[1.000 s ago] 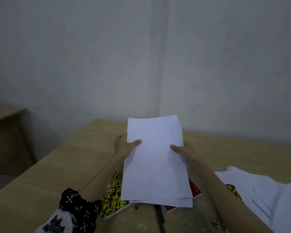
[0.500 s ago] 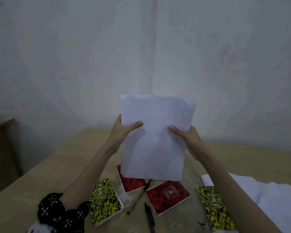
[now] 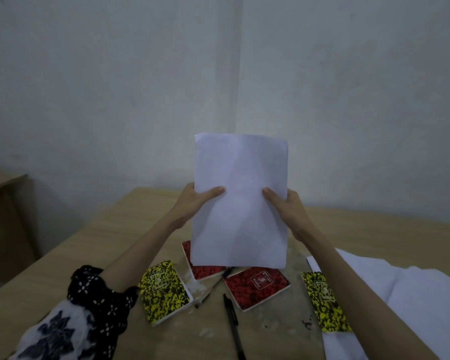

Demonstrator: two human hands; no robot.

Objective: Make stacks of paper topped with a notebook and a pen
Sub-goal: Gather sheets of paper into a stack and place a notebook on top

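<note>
1. Holding a sheaf of paper (image 3: 240,203) upright above the table (image 3: 63,268), the left hand (image 3: 192,201) and right hand (image 3: 287,206) pinch its side edges.
2. Sheets may slip and fan out, judging by the light grip.
3. Lowering it could knock the red notebook (image 3: 257,284) or black pen (image 3: 233,323) underneath.

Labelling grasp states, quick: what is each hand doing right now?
Left hand: closed on the left edge of the upright white paper sheaf.
Right hand: closed on its right edge.
</note>
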